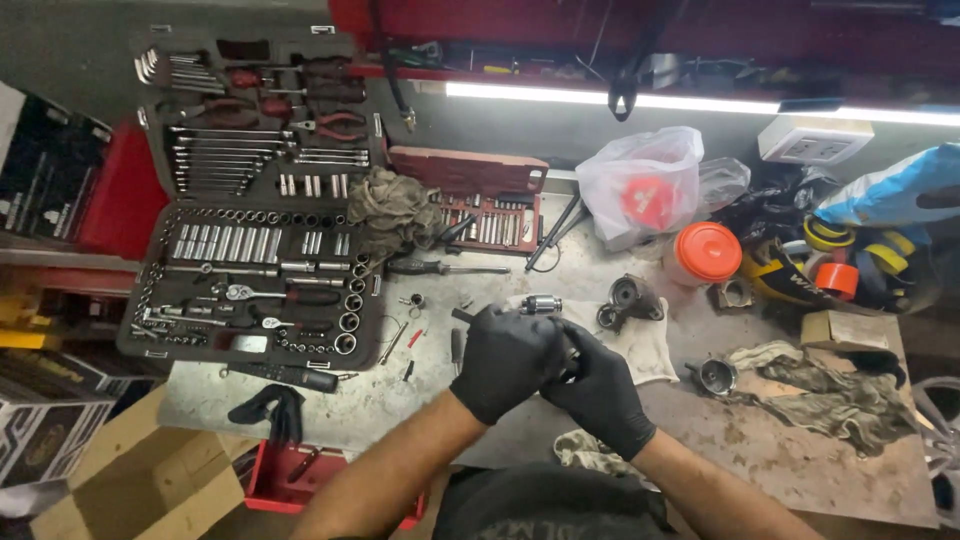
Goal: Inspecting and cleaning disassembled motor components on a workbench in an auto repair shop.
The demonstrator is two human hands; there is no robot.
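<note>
Open socket set; orange lid; white bag

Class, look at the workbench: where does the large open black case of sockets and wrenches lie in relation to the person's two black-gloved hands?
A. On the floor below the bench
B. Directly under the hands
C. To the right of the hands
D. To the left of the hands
D: the large open black case of sockets and wrenches fills the bench's left side, while the gloved left hand and right hand meet at the centre, clear of it.
</note>
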